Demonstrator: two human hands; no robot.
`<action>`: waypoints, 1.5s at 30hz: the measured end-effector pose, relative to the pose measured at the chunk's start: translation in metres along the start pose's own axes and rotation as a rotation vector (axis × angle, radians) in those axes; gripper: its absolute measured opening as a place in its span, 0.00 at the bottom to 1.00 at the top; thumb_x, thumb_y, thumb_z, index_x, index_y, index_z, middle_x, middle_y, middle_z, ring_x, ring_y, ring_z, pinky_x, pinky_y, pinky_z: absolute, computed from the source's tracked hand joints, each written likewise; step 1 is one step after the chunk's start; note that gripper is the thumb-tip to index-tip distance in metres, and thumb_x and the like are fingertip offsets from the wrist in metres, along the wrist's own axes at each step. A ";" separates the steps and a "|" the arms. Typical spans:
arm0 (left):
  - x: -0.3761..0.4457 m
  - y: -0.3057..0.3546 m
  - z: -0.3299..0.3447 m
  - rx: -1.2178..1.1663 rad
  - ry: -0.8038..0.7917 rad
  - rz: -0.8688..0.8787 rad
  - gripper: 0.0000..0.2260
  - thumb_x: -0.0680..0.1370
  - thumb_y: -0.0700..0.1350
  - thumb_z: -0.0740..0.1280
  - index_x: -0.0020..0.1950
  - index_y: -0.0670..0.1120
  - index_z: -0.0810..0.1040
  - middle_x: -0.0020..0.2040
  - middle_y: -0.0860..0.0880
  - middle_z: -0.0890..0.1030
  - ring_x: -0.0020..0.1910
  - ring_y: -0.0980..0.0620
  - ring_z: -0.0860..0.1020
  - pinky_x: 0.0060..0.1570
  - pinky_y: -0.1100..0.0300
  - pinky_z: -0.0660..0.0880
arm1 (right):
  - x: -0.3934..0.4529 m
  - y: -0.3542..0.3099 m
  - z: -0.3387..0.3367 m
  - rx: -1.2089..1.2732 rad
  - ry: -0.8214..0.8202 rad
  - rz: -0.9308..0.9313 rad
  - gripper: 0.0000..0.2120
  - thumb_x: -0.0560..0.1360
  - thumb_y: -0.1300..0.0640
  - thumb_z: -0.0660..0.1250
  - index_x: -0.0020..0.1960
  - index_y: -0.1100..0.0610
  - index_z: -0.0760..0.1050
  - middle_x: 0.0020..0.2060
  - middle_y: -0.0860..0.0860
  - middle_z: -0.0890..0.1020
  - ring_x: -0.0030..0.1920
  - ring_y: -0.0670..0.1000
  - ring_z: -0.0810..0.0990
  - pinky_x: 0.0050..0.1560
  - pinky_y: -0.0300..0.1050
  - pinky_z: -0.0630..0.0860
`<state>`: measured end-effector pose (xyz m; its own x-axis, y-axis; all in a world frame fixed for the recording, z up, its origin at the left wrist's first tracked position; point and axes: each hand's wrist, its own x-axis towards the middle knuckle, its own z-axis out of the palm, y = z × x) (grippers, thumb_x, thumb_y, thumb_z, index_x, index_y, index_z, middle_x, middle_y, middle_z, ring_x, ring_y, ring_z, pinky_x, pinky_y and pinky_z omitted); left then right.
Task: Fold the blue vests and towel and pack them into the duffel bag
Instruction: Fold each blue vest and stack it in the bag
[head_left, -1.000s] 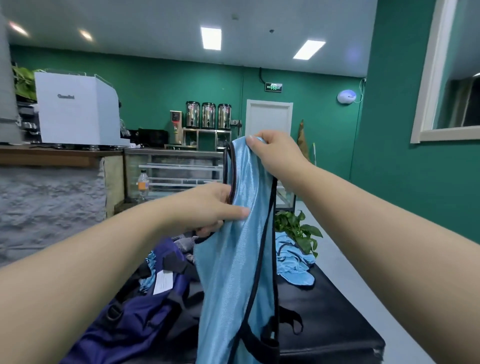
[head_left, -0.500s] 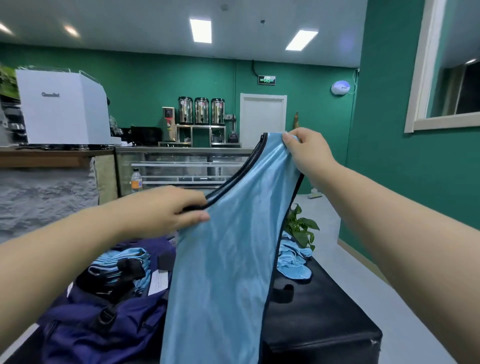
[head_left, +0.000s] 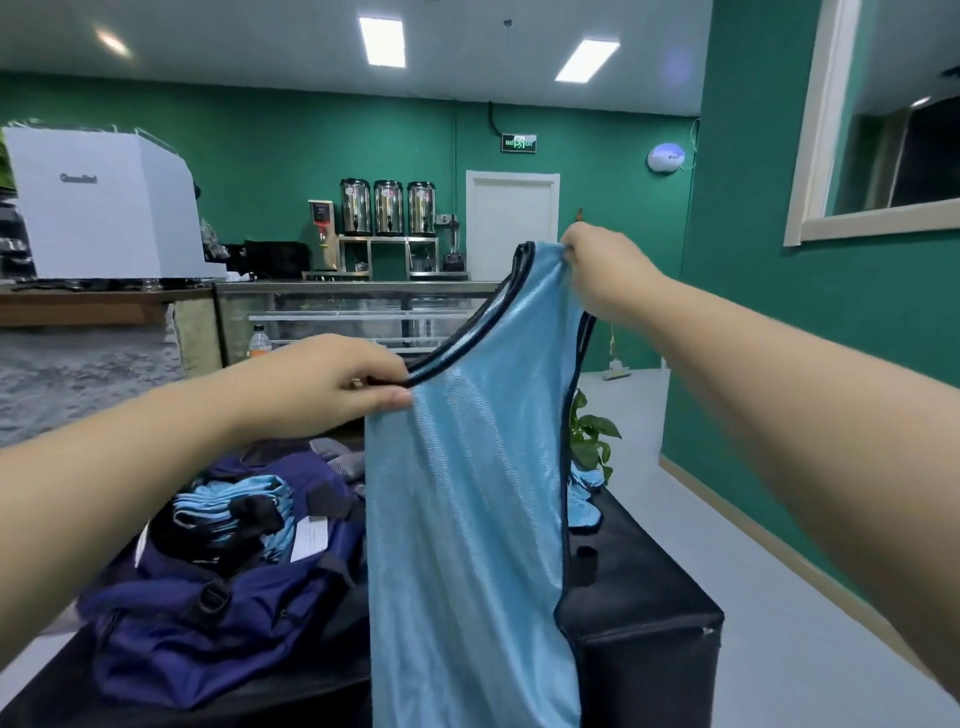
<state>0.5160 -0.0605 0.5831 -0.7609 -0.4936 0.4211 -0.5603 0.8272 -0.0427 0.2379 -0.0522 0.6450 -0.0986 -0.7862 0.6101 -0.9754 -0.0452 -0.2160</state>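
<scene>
Vest (head_left: 467, 493), light blue with dark trim, held up in the air over black table (head_left: 644, 587), hanging lengthwise; pinched at the upper strap by right hand (head_left: 602, 270) and gripped at the neckline trim by left hand (head_left: 332, 384), fingers curled round the cloth. Below and to the left, navy duffel bag (head_left: 208, 623) lying open on the table, folded blue vests (head_left: 234, 509) inside. Behind the held vest, more blue cloth (head_left: 584, 499) heaped beside a green plant (head_left: 589, 431).
</scene>
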 end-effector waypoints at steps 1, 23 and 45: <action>0.000 0.003 -0.001 -0.033 0.024 0.001 0.20 0.71 0.72 0.52 0.42 0.60 0.74 0.45 0.63 0.76 0.45 0.65 0.74 0.41 0.70 0.69 | 0.000 0.000 -0.003 0.009 0.002 0.005 0.10 0.77 0.69 0.50 0.53 0.61 0.67 0.42 0.55 0.73 0.41 0.55 0.70 0.37 0.47 0.63; 0.035 -0.086 0.173 -0.784 0.197 -0.599 0.20 0.73 0.30 0.69 0.30 0.52 0.71 0.51 0.51 0.81 0.47 0.56 0.79 0.49 0.62 0.71 | 0.075 0.056 0.167 0.308 -0.151 -0.074 0.09 0.83 0.56 0.55 0.48 0.59 0.70 0.36 0.50 0.72 0.34 0.48 0.67 0.32 0.42 0.62; 0.072 -0.160 0.400 -0.669 0.052 -0.823 0.21 0.75 0.29 0.60 0.64 0.45 0.75 0.59 0.53 0.71 0.61 0.58 0.68 0.56 0.76 0.56 | 0.111 0.146 0.403 0.159 -0.245 0.076 0.09 0.83 0.51 0.53 0.49 0.48 0.71 0.48 0.51 0.73 0.54 0.54 0.68 0.56 0.54 0.67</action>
<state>0.4200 -0.3356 0.2579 -0.2059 -0.9696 0.1323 -0.5905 0.2309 0.7733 0.1636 -0.3942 0.3740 -0.1012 -0.9153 0.3899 -0.9219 -0.0610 -0.3826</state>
